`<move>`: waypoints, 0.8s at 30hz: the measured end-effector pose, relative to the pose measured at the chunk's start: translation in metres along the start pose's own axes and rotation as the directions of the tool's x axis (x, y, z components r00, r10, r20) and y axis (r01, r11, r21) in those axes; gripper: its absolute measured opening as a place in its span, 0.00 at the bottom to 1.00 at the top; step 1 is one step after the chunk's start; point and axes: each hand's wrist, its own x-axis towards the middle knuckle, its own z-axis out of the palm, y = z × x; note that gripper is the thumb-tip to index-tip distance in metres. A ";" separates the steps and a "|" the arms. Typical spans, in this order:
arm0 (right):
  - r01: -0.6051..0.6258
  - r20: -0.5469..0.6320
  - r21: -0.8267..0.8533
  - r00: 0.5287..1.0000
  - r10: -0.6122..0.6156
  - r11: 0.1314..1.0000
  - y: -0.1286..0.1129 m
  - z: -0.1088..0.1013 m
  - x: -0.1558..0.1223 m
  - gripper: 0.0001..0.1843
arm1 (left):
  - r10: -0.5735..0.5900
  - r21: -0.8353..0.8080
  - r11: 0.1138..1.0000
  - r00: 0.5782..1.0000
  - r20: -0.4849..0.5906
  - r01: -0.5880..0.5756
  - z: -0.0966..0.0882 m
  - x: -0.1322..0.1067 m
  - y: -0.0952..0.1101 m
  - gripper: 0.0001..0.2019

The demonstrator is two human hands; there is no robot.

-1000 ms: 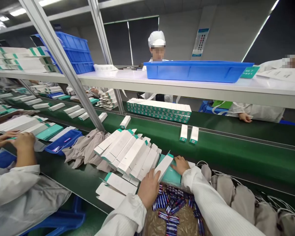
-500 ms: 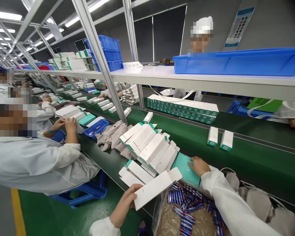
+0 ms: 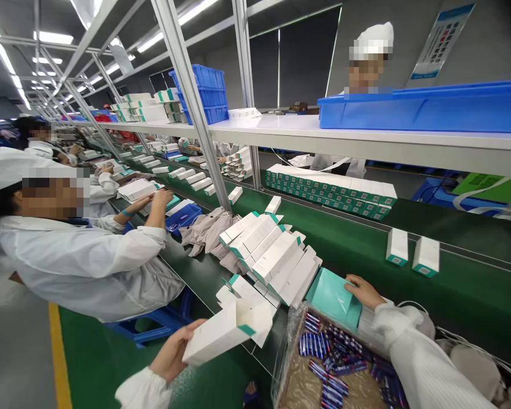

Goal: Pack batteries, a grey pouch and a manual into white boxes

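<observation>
My left hand [image 3: 176,349] grips a white cardboard box [image 3: 219,335] by its near end; its far end gapes, flaps spread, with a teal inner edge. My right hand [image 3: 364,291] has its thumb and fingers at the upper right edge of a teal paper sheet [image 3: 334,295], which looks slightly bowed. Beneath and beside the sheet lies a white surface partly hidden by my sleeve. Left of the sheet, a heap of white boxes [image 3: 276,258] with teal ends rests on the bench. Below my right hand is a plastic-lined carton of blue batteries [image 3: 315,345].
A green conveyor belt [image 3: 336,241] runs behind the heap, carrying two white boxes [image 3: 426,255] at right. Stacked boxes [image 3: 332,190] stand beyond it. A metal post [image 3: 193,108] and shelf [image 3: 281,128] rise overhead. A co-worker [image 3: 89,255] sits at left. Grey cloth bags [image 3: 210,233] lie nearby.
The box in my left hand has opened out from a flatter shape and moved left and slightly down. My right fingers have shifted to the teal sheet's edge, and the sheet has bent upward.
</observation>
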 end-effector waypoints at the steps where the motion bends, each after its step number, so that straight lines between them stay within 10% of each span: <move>1: 0.005 0.019 0.038 1.000 -0.006 0.999 0.003 -0.002 -0.001 0.07 | -0.027 -0.061 0.998 1.000 -0.005 0.027 -0.008 -0.008 -0.015 0.19; 7: 0.027 0.086 0.186 0.995 -0.044 0.982 0.008 -0.015 -0.007 0.08 | -0.021 -0.170 0.984 0.991 0.132 0.043 -0.012 -0.045 -0.060 0.33; 16: 0.070 -0.010 0.270 0.997 -0.070 0.960 -0.014 -0.028 -0.024 0.16 | 0.435 0.303 0.832 0.885 0.166 -0.466 0.133 0.006 0.091 0.26; 24: 0.071 -0.175 0.502 0.984 0.021 0.862 -0.012 -0.050 -0.068 0.21 | 0.736 0.852 0.305 0.673 0.073 -0.426 0.171 0.051 0.113 0.18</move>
